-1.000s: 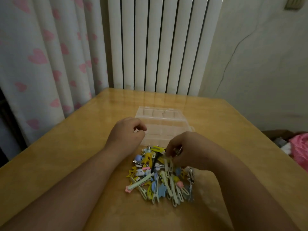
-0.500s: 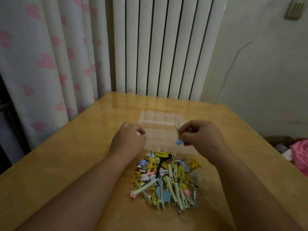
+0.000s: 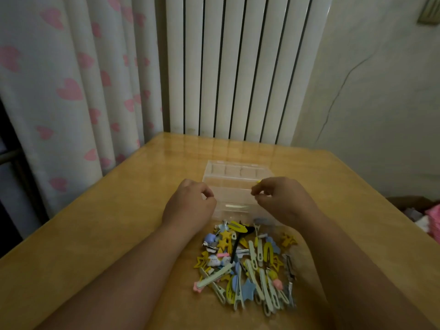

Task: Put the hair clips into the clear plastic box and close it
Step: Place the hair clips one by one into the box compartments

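Observation:
An open clear plastic box point(image 3: 234, 186) lies in the middle of the wooden table, its lid folded back on the far side. A pile of yellow, blue, pale green and white hair clips point(image 3: 250, 265) is heaped on the table just in front of it. My left hand point(image 3: 190, 207) is curled at the box's left wall, thumb and forefinger pinched on its edge. My right hand point(image 3: 281, 198) hovers over the box's right side, fingertips pinched on a small hair clip point(image 3: 259, 181) of which only a yellow tip shows.
The wooden table point(image 3: 119, 234) ends at a white radiator point(image 3: 238, 67) behind and a heart-patterned curtain point(image 3: 71, 91) on the left. Beyond the right table edge lie pink and white things point(image 3: 432, 217). A bare wall point(image 3: 381, 103) stands at the right.
My right hand picked one clip out of the pile and carried it up over the open box. My left hand stayed at the box's left edge. The camera tilted up a little.

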### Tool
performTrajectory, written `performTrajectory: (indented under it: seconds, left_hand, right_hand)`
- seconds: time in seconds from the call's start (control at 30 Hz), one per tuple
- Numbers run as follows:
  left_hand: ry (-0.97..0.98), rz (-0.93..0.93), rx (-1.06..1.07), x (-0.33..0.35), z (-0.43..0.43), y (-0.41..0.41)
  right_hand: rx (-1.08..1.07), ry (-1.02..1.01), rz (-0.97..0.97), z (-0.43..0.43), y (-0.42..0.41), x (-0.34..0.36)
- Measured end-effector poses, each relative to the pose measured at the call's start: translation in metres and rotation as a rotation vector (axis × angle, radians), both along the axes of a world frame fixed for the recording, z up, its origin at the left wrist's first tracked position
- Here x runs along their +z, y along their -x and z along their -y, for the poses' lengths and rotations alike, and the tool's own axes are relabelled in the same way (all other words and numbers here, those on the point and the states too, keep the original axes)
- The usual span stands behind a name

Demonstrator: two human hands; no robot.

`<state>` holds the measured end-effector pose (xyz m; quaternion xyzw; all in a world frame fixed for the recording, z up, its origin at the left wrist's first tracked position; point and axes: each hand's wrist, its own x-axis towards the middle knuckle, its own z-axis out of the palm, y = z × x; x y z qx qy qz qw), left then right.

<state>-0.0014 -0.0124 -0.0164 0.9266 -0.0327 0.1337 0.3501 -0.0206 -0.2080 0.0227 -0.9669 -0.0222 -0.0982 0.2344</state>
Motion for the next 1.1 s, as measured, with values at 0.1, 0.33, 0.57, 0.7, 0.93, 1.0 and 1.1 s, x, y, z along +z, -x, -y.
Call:
performTrajectory:
  seconds: [0.1, 0.33, 0.57, 0.7, 0.93, 1.0, 1.1]
  left_hand:
    - [0.005, -0.003, 0.005, 0.001, 0.0, -0.001]
    - [0.005, 0.014, -0.006, 0.0, -0.001, 0.001]
    - [0.0, 0.0, -0.021, 0.001, -0.002, 0.001]
    - [-0.019, 0.0, -0.032, 0.001, -0.002, 0.0]
    - [-0.025, 0.0, -0.035, 0.001, -0.002, 0.002]
    - [-0.021, 0.0, -0.036, 0.001, -0.002, 0.002]
    - [-0.017, -0.004, -0.033, 0.001, -0.002, 0.002]
  right_hand:
    - [0.014, -0.109, -0.015, 0.003, 0.005, 0.005]
    - [-0.019, -0.145, 0.024, 0.018, 0.015, 0.01]
    - [0.093, 0.078, -0.336, 0.022, 0.033, 0.034]
    - [0.13, 0.288, -0.484, 0.012, 0.038, 0.028]
    - [0.156, 0.442, -0.562, -0.001, 0.043, 0.026]
    - [0.154, 0.485, -0.569, -0.004, 0.043, 0.027]
    - [0.159, 0.564, -0.545, -0.007, 0.043, 0.024]
